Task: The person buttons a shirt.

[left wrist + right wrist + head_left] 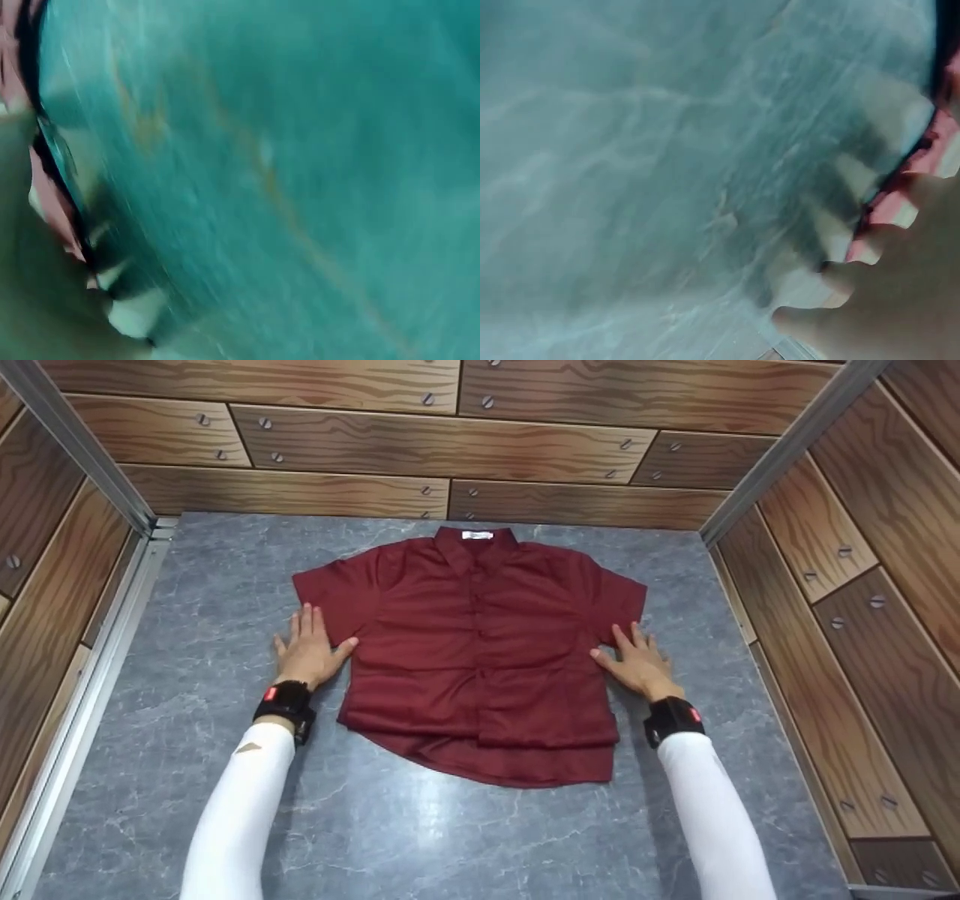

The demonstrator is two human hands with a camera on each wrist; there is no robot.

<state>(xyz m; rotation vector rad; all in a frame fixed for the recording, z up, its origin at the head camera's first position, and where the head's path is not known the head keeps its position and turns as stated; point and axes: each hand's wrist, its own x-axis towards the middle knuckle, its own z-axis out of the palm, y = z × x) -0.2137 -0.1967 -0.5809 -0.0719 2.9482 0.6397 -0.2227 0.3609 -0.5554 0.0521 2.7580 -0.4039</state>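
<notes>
A dark red short-sleeved shirt (pixel 427 637) lies front up, its collar at the far side and its buttoned placket down the middle. Across its lower part runs a fold, with the curved hem showing below. My left hand (pixel 307 649) has its fingers spread at the left sleeve's lower edge, the thumb at the shirt's side. On the other side my right hand (pixel 640 664) spreads its fingers under the right sleeve, thumb by the side seam. In the right wrist view, fingers (pixel 877 289) reach toward the red cloth; the left wrist view is blurred.
The shirt lies on a grey marbled tabletop (pixel 465 840). Wood-patterned panels (pixel 450 442) stand behind and at both sides, with metal rails (pixel 82 442) at the corners. Black wrist straps (pixel 285 701) sit over white sleeves.
</notes>
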